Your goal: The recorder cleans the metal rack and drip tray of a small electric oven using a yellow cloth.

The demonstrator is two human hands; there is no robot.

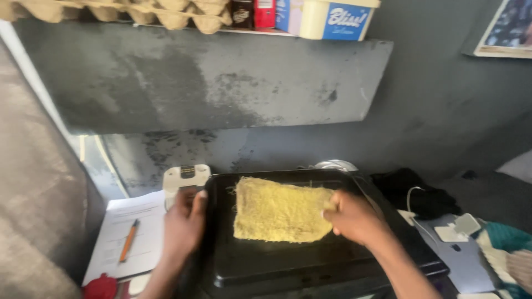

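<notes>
A yellow cloth (280, 210) lies spread flat on the top of a black box-shaped appliance (266, 266). My right hand (352, 217) presses on the cloth's right edge, fingers closed over it. My left hand (184, 224) grips the appliance's left edge, thumb on top. Both forearms reach in from the bottom of the head view.
White papers (141, 221) with an orange pen (128, 240) lie to the left, next to a small white device (185, 178). A red object (101, 288) sits at bottom left. White chargers (460, 227), cable and dark fabric (415, 191) lie right. A shelf above holds egg trays (122, 10) and tubs.
</notes>
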